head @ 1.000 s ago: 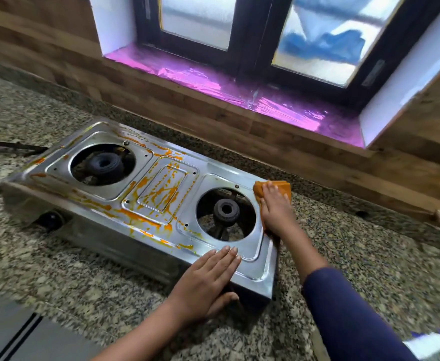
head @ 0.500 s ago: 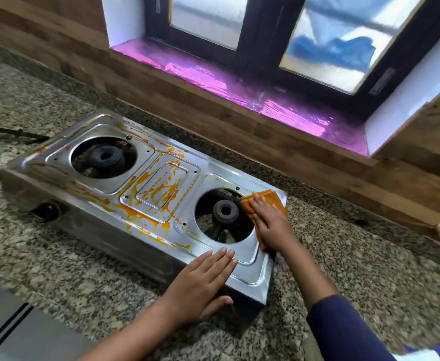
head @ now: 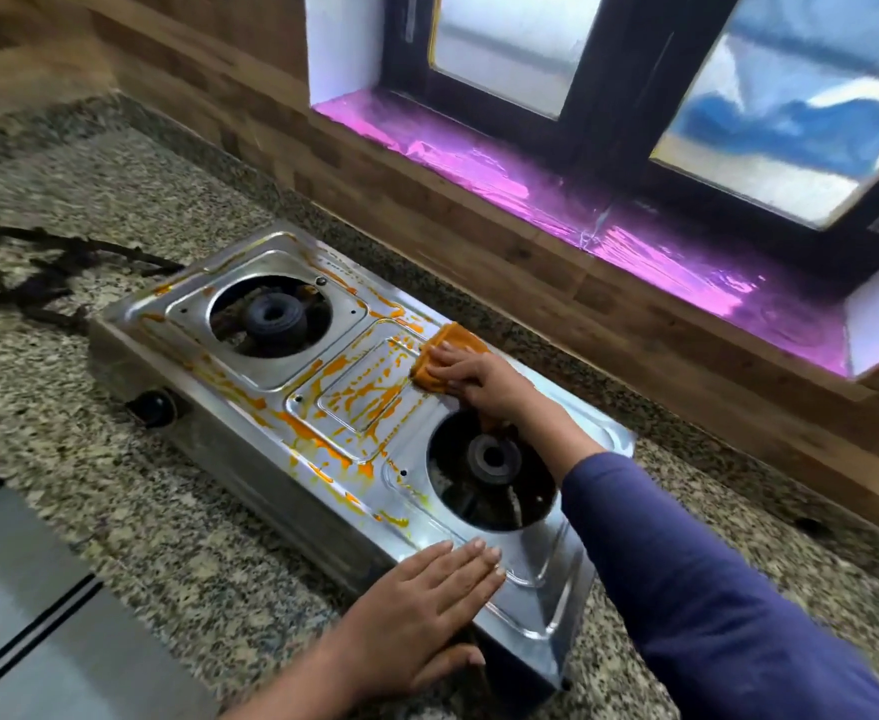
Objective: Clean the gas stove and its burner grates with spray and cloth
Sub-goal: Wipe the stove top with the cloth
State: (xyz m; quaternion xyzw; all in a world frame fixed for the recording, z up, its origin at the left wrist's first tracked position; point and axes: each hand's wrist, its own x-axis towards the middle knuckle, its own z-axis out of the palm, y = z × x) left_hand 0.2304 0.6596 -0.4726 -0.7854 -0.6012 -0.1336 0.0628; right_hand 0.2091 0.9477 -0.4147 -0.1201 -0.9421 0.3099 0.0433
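Centrally, the right hand [head: 484,379] grips a folded orange cloth [head: 453,339] on the orange-smeared steel two-burner gas stove [head: 536,563]; the left hand [head: 421,600] rests flat, fingers straight, lower centre.

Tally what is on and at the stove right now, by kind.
Stainless steel two-burner gas stove: 1
Black round burner heads: 2
Black round front knob in view: 1
Orange cloth: 1
Bare hands, left and right: 2
Total: 7
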